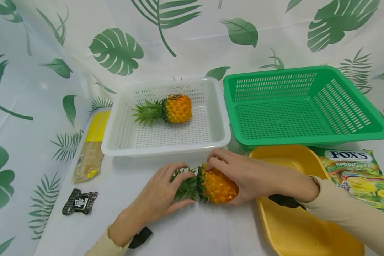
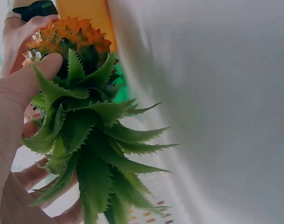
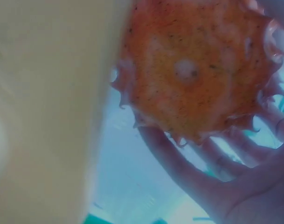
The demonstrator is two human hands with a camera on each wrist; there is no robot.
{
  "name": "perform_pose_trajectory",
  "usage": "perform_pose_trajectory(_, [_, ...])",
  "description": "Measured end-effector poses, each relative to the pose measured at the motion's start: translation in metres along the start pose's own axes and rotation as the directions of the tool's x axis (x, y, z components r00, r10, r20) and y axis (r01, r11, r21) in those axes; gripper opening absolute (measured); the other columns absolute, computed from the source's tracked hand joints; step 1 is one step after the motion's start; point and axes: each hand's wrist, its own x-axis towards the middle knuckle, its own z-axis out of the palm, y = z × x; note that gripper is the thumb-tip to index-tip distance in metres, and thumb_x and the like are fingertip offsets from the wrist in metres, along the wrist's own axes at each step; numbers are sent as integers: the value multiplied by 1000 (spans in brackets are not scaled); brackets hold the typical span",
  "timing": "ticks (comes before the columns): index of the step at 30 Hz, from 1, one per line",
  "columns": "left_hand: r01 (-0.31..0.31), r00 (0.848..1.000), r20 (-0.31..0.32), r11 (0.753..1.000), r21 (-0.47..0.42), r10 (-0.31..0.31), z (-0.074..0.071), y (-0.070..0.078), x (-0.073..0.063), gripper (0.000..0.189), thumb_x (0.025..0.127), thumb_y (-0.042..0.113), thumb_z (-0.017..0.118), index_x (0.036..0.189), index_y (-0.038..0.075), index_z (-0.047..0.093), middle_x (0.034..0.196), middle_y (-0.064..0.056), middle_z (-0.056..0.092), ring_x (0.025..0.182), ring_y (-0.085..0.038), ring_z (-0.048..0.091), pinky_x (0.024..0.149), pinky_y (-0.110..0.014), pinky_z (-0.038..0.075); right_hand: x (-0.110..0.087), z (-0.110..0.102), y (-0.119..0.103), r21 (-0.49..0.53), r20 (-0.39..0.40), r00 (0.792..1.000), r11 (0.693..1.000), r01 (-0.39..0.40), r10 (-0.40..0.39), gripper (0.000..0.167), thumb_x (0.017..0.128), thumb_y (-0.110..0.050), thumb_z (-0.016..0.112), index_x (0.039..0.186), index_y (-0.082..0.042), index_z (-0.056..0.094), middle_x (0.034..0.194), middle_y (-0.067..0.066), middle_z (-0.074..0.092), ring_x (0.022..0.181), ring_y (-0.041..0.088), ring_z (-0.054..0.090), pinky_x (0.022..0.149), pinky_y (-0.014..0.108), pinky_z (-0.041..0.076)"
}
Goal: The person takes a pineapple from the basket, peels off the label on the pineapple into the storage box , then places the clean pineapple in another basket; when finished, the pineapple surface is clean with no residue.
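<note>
A small orange pineapple (image 1: 218,186) with a green leafy crown (image 2: 93,149) lies on its side over the white table, in front of the white basket. My right hand (image 1: 248,174) grips the fruit's body from the right. In the right wrist view, fingers curve beneath the round base (image 3: 193,74). On the left, my left hand (image 1: 158,192) holds the crown, its thumb near where leaves meet fruit and its other fingers behind the leaves. Another pineapple (image 1: 178,109) lies in the white basket (image 1: 166,152), crown pointing left.
Right of the white basket stands a green basket (image 1: 281,117). A yellow basin (image 1: 284,224) sits under my right forearm. Beside it lies a FOX'S Spring Tea packet (image 1: 355,174). At the left are a yellow-and-clear bag (image 1: 94,142) and a small black wrapped packet (image 1: 80,202).
</note>
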Motion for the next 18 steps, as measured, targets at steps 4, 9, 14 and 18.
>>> perform_pose_trajectory(4, [-15,999,-38,1000,-4,15,-8,7,1,66,89,50,82,140,15,56,138,-13,55,112,-29,61,89,-45,54,-6,-13,-5,46,-5,1000,999,10,-9,73,76,-36,96,131,-17,51,135,2,49,114,16,53,91,40,57])
perform_pose_trajectory(9, [-3,995,-103,998,-65,-4,-20,18,4,73,92,65,71,145,19,54,141,-10,54,116,-27,59,90,-48,52,-17,-34,-12,69,-6,1000,997,20,-19,68,81,-45,91,132,-21,51,142,-1,48,120,17,54,94,41,57])
perform_pose_trajectory(14, [-6,978,-204,981,-195,-35,-33,22,4,78,104,66,42,151,4,43,143,-15,53,125,-29,55,97,-50,49,-38,-57,-18,7,-6,999,999,-31,31,72,79,-48,92,134,-27,51,146,-4,45,119,16,56,91,38,59])
perform_pose_trajectory(18, [-41,948,-315,967,-251,-41,-34,18,4,74,112,54,22,149,-7,40,141,-19,53,124,-31,54,99,-47,47,-59,-72,-16,-36,-38,997,997,-71,70,79,75,-50,94,137,-33,50,148,-8,45,120,12,56,87,31,60])
